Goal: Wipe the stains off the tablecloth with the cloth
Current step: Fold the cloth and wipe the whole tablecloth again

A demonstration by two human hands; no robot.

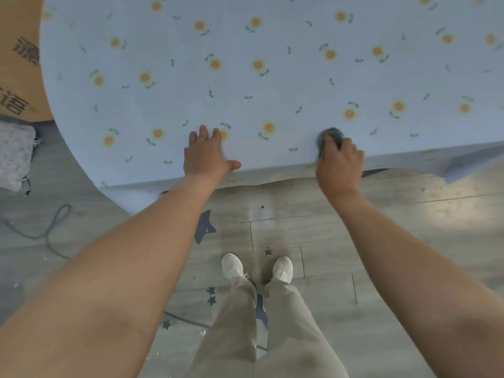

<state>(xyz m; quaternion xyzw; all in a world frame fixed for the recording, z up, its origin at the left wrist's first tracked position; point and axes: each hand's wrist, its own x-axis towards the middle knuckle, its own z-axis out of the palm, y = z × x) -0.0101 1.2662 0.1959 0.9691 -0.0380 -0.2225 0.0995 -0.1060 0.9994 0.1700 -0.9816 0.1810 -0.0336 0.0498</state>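
One right hand (339, 165) is gripping one dark grey-blue cloth (333, 134) on one pale blue flower-printed tablecloth (272, 85), while one left hand (206, 156) is pressing flat, fingers spread, near its edge.

Pale blue tablecloth (272, 85) printed with orange-and-yellow flowers, dark grey-blue cloth (331, 135), white shoes (231, 267), beige trousers (245, 323).

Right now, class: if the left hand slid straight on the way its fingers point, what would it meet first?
The left hand lies flat on the tablecloth, fingers pointing away from the person. Only bare printed cloth lies ahead; the way looks free.
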